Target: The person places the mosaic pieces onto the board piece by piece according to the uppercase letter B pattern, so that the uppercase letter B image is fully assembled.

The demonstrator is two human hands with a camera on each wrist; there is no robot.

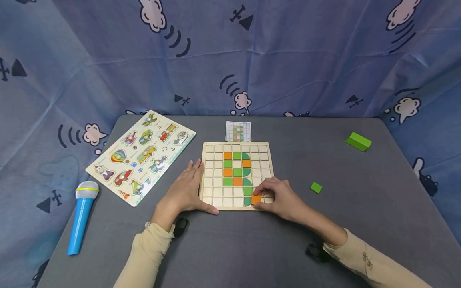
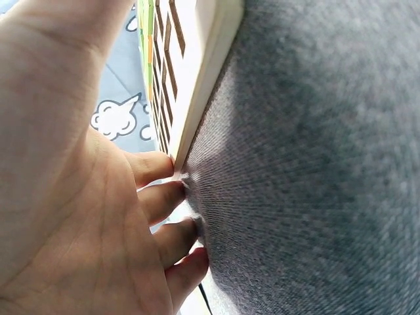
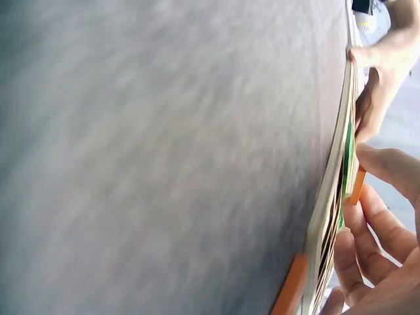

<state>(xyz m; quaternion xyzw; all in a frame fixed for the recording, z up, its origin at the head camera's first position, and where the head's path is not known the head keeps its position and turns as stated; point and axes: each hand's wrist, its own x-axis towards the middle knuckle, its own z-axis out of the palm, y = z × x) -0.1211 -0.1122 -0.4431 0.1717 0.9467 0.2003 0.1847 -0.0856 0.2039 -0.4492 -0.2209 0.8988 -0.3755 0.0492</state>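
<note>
A wooden grid board [image 1: 216, 203] lies flat on the table, with orange and green square tiles and dark green rounded pieces set in its middle columns. My right hand [image 1: 282, 199] pinches an orange square tile [image 1: 256, 199] between thumb and fingers over the board's lower right part, beside a rounded green piece [image 1: 247, 201]. In the right wrist view, that orange tile [image 3: 357, 186] stands tilted between the fingertips. My left hand [image 1: 185, 191] rests against the board's left side, fingers extended and thumb at the near edge. The left wrist view shows its fingertips touching the board's edge [image 2: 209, 79].
A pattern card [image 1: 238, 132] lies behind the board. To the left are a picture puzzle board [image 1: 140, 158] and a blue toy microphone [image 1: 82, 220]. On the right lie a small green tile [image 1: 315, 187] and a green block [image 1: 358, 141]. A patterned curtain [image 1: 288, 60] hangs behind.
</note>
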